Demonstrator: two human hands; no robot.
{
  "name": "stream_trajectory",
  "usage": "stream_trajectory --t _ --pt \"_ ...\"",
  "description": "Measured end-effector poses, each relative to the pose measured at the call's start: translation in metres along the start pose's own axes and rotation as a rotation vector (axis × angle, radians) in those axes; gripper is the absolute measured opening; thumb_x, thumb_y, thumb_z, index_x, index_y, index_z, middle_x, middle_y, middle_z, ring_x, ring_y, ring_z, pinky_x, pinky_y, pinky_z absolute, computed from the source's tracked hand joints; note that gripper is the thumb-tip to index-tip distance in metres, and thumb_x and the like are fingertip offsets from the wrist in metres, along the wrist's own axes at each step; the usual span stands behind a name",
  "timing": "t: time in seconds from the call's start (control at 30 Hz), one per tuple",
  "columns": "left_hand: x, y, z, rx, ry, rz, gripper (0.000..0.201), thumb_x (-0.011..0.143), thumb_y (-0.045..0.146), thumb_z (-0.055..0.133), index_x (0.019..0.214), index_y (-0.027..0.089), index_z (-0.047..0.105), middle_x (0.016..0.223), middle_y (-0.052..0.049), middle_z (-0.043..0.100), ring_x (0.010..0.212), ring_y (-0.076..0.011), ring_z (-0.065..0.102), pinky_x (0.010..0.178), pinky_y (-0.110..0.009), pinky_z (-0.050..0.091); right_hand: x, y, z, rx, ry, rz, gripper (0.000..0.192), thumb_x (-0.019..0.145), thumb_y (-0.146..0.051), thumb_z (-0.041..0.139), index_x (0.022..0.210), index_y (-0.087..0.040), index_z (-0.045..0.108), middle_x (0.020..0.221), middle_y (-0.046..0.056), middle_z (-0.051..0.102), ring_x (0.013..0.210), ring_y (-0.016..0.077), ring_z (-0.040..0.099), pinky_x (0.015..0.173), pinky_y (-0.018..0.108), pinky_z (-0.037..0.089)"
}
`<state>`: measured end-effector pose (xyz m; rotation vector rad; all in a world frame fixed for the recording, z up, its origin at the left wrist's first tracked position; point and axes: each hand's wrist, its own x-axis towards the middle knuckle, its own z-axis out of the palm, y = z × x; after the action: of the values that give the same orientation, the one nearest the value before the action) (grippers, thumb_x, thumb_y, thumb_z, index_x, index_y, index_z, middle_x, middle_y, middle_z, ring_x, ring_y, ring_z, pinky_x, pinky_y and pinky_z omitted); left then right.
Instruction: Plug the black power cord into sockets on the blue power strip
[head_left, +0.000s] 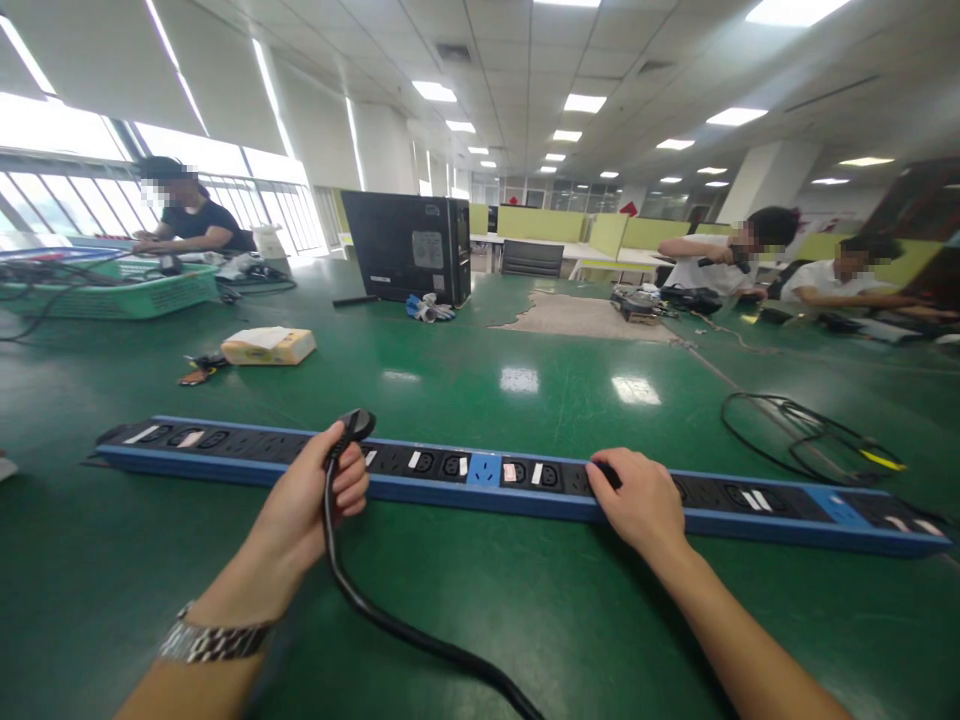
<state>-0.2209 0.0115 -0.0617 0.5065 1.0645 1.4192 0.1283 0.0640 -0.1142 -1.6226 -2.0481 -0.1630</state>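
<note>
Green surface (480, 600) carries a basket (127, 295) at upper left, holding tangled cables. Left hand (311, 500), lower left of centre, is closed round a black plug (354, 428), cord trailing down, plug poised over the strip (517, 480). Right hand (637, 500) presses flat on the strip, seemingly steadying it, gripping nothing. Cable coil (802, 430) lies right.
</note>
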Motion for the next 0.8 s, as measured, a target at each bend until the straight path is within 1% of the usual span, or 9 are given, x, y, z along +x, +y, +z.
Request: stream_trajectory --t 0.07,0.13,0.2,0.3,0.43,0.57,0.63,0.73,0.8 --pt "0.002 0.0 -0.011 0.107 0.004 -0.084 0.042 0.084 0.045 0.054 0.056 0.018 0.038 0.038 0.008 0.029 0.029 -0.0049 0.026 0.03 -0.015 0.019 0.0 0.0 0.001 -0.004 0.008 -0.002 0.024 0.088 -0.037 0.047 0.089 -0.023 0.067 0.091 0.002 0.07 0.087 0.0201 0.061 0.079 0.033 0.038" --pt "0.004 -0.004 -0.017 0.161 0.005 -0.144 0.044 0.083 0.045 0.055 0.053 0.018 0.039 0.037 0.008 0.029 0.028 -0.0041 0.024 0.03 -0.014 0.016 0.0 0.0 0.001 -0.007 0.015 -0.002 0.024 0.088 -0.036 0.047 0.088 -0.023 0.067 0.09 0.002 0.07 0.086 0.0199 0.061 0.079 0.033 0.038" --pt "0.005 -0.008 -0.02 0.168 -0.002 -0.18 0.045 0.082 0.046 0.055 0.051 0.018 0.038 0.036 0.009 0.026 0.028 -0.0035 0.023 0.03 -0.014 0.015 0.0 0.0 0.001 -0.007 0.017 0.002 0.024 0.088 -0.036 0.047 0.088 -0.023 0.067 0.09 0.001 0.07 0.086 0.0195 0.061 0.079 0.033 0.038" --pt "0.007 -0.012 -0.017 0.168 -0.025 -0.2 0.045 0.082 0.045 0.055 0.051 0.017 0.039 0.036 0.009 0.026 0.028 -0.0033 0.022 0.031 -0.013 0.013 0.0 -0.001 -0.001 -0.012 0.011 0.009 0.024 0.088 -0.036 0.047 0.088 -0.023 0.066 0.091 0.001 0.07 0.087 0.0191 0.061 0.08 0.033 0.039" --pt "0.009 -0.015 -0.01 0.204 -0.019 -0.196 0.042 0.081 0.045 0.055 0.052 0.017 0.042 0.035 0.008 0.027 0.028 -0.0038 0.021 0.03 -0.014 0.014 -0.001 -0.001 -0.001 -0.025 0.002 0.011 0.025 0.089 -0.037 0.046 0.089 -0.023 0.066 0.091 0.001 0.07 0.087 0.0196 0.061 0.08 0.034 0.039" --pt "0.007 -0.018 -0.005 0.34 0.067 -0.143 0.041 0.079 0.045 0.056 0.052 0.017 0.044 0.033 0.008 0.029 0.028 -0.0042 0.022 0.03 -0.014 0.015 -0.001 0.001 0.002 -0.023 0.005 0.012 0.025 0.089 -0.038 0.046 0.091 -0.024 0.067 0.092 0.001 0.07 0.087 0.02 0.061 0.08 0.034 0.039" --pt "0.006 -0.019 -0.005 0.399 0.091 -0.106 0.042 0.077 0.047 0.058 0.051 0.017 0.045 0.033 0.007 0.03 0.028 -0.0044 0.023 0.03 -0.014 0.016 -0.001 0.002 0.002 -0.014 0.006 0.008 0.025 0.089 -0.038 0.046 0.091 -0.024 0.067 0.092 0.001 0.07 0.088 0.0199 0.061 0.08 0.034 0.039" --pt "0.005 -0.021 -0.006 0.437 0.083 -0.066 0.04 0.075 0.048 0.06 0.053 0.016 0.049 0.033 0.006 0.033 0.028 -0.005 0.025 0.031 -0.015 0.018 -0.001 0.002 0.002 -0.002 0.007 0.006 0.025 0.089 -0.038 0.047 0.09 -0.023 0.067 0.092 0.002 0.07 0.088 0.0199 0.061 0.08 0.034 0.039" --pt "0.005 -0.023 -0.006 0.42 0.068 -0.032 0.039 0.075 0.047 0.061 0.056 0.015 0.051 0.034 0.006 0.034 0.029 -0.005 0.025 0.031 -0.014 0.018 -0.001 0.002 0.001 0.004 0.005 0.01 0.025 0.089 -0.038 0.047 0.091 -0.023 0.067 0.093 0.002 0.07 0.089 0.02 0.061 0.081 0.034 0.039"
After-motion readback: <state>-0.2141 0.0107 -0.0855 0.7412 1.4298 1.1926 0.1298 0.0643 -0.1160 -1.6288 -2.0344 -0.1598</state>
